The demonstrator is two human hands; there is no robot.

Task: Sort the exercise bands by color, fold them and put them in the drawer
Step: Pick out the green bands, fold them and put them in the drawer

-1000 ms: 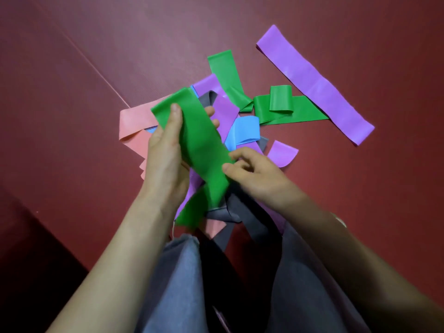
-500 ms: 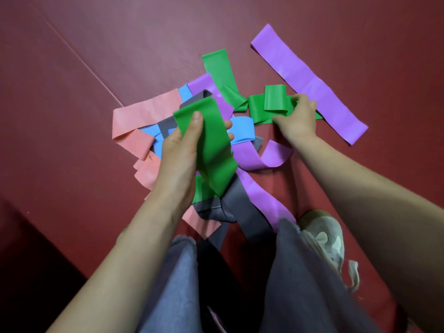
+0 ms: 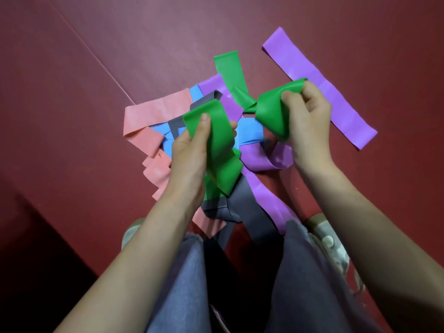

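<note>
My left hand (image 3: pixel 189 152) grips a folded green band (image 3: pixel 219 145), thumb on top, held above the pile. My right hand (image 3: pixel 308 116) grips a second green band (image 3: pixel 272 111), bunched and lifted off the floor, its tail still trailing to the pile. A third green band (image 3: pixel 229 73) lies flat at the back. Under the hands lie pink bands (image 3: pixel 156 111), blue bands (image 3: pixel 249 131), grey bands (image 3: pixel 247 207) and purple bands (image 3: pixel 266 195), tangled together. One long purple band (image 3: pixel 336 97) lies flat at the right. No drawer is in view.
The bands lie on a dark red floor (image 3: pixel 120 44) with a thin seam line running diagonally at the left. My knees in grey trousers (image 3: pixel 300 272) and a pale shoe (image 3: pixel 329 239) are at the bottom. A darker strip (image 3: pixel 28 248) runs along the lower left.
My right hand left the band my left hand holds, reached to the green band at the right of the pile, gripped it and lifted it. My left hand kept its band.
</note>
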